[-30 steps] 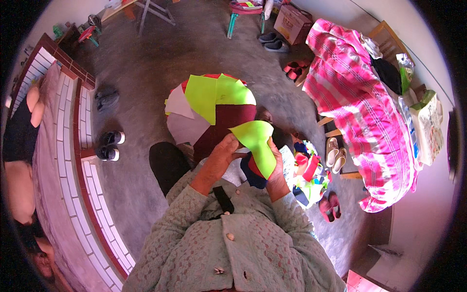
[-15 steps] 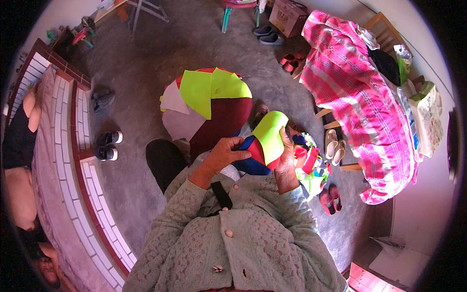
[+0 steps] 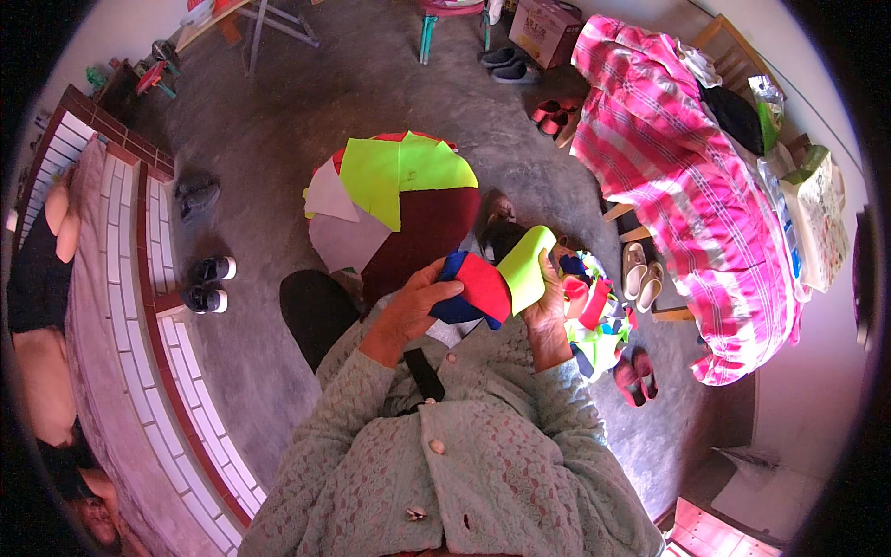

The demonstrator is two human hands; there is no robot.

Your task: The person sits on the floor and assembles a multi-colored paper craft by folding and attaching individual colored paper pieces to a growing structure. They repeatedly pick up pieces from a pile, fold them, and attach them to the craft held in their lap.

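My left hand (image 3: 416,302) is closed on a stack of fabric pieces, with a red piece (image 3: 471,281) on top and blue cloth (image 3: 452,267) showing round it. A bright yellow-green fabric piece (image 3: 527,269) is gripped in my right hand (image 3: 548,311), its left edge close against the red cloth. Beyond my hands, a round patchwork of fabric pieces lies spread out, with yellow-green (image 3: 371,181), maroon (image 3: 422,227) and grey (image 3: 348,237) patches. Beside my right hand is a heap of colourful scraps (image 3: 594,316). Pale cloth (image 3: 455,331) shows under the held stack.
A pink checked cloth (image 3: 668,195) drapes over chairs at the right. Shoes stand about the floor, including dark sneakers (image 3: 206,283) and beige slippers (image 3: 640,277). On the left, a person lies on a white-tiled platform (image 3: 130,278). A cardboard box (image 3: 546,32) stands at the back.
The yellow-green piece, which lay over the red and blue cloth, has shifted right in my right hand. More of the red piece now shows in my left hand.
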